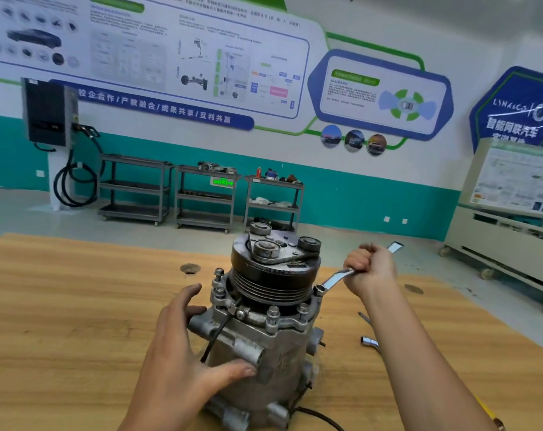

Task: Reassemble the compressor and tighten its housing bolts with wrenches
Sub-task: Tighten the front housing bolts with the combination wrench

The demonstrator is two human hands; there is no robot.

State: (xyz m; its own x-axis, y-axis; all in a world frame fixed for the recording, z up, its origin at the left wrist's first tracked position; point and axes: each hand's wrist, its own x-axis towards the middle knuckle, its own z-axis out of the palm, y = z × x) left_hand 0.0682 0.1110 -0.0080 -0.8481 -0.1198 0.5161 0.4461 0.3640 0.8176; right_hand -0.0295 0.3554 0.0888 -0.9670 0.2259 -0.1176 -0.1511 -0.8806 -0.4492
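Note:
A grey metal compressor (273, 353) stands upright on the wooden table (62, 306), its black pulley and clutch plate on top. Several housing bolts (273, 312) ring the flange below the pulley. My left hand (183, 346) wraps the left side of the housing, thumb on a lug and fingers spread against the body. My right hand (369, 265) grips the shaft of a silver ring wrench (332, 279). Its ring end sits on a bolt at the flange's right edge.
A second wrench (369, 340) lies on the table right of the compressor, partly hidden by my right forearm. Two round holes (190, 269) mark the tabletop. A black cable (320, 418) trails from the compressor's base. Grey carts stand along the far wall.

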